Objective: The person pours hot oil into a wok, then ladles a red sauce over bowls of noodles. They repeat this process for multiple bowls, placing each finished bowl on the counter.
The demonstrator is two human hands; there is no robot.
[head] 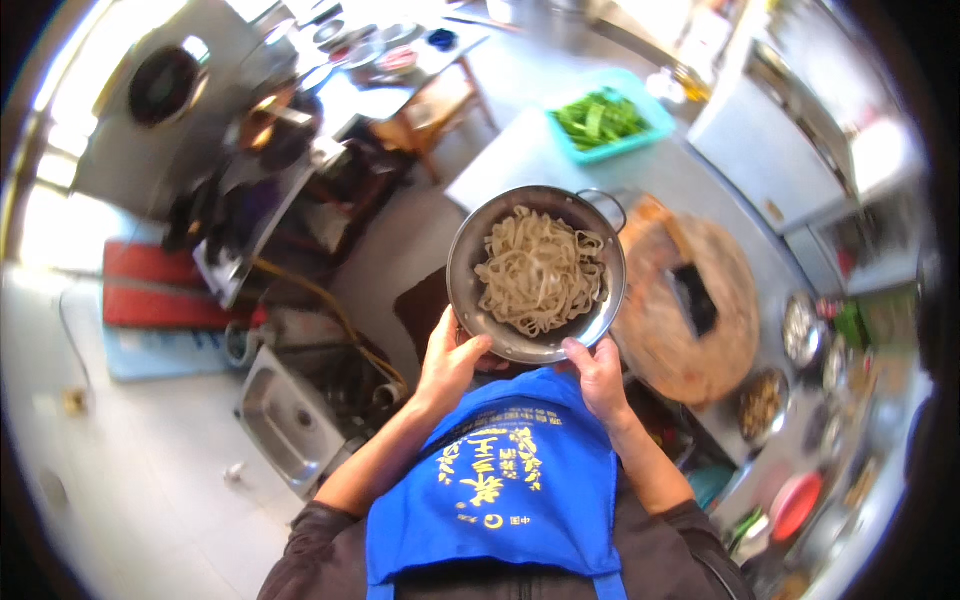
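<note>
A round metal pan (469, 247) with a wire loop handle at its far right is held in front of my blue apron (427, 525). Wide, pale noodles (540, 270) lie heaped inside it. My left hand (450, 356) grips the near left rim, its thumb on the edge and its fingers partly hidden below. On the near right rim is my right hand (598, 371), with the thumb over the edge and the other fingers mostly out of sight beneath.
Right of the pan, a round wooden chopping block (720, 322) bears a dark cleaver blade (694, 300). Beyond stands a turquoise basket (664, 124) of green vegetables (600, 120). To the left are a steel sink (289, 420), a stove with a flame (262, 127) and a yellowish hose (337, 315).
</note>
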